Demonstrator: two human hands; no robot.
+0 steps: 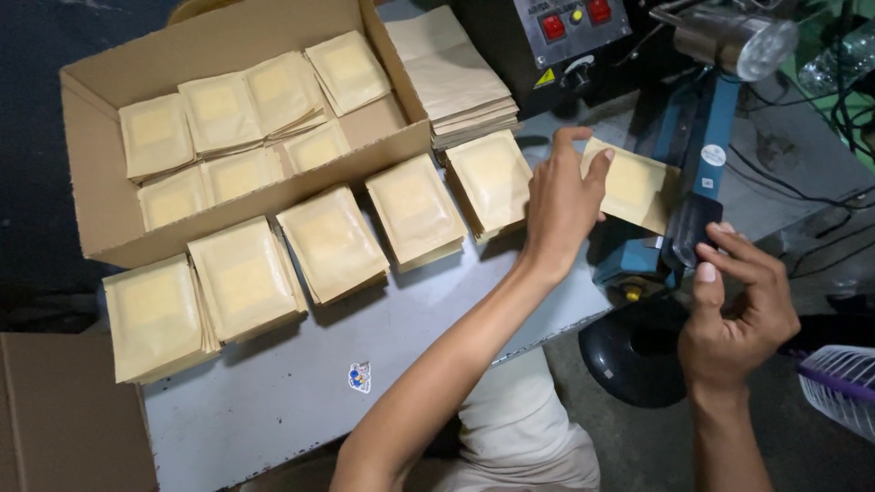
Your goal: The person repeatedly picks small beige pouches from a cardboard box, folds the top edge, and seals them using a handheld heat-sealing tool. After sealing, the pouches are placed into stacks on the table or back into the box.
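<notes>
My left hand (563, 200) presses fingers on a tan paper pouch (638, 187) that lies under the blue arm of a heat sealer (706, 155). My right hand (734, 310) rests its thumb and fingers on the black front end of the sealer arm (690, 232). Several stacks of sealed tan pouches (333, 241) lie in a row on the grey table (292, 383), left of my left hand. The nearest stack (492, 178) is just beside my left wrist.
An open cardboard box (100, 182) at the back left holds several pouches. A pile of flat paper bags (456, 73) sits by a black control unit with red buttons (570, 27). A round black base (633, 355) stands on the floor; a plastic basket (843, 387) is at right.
</notes>
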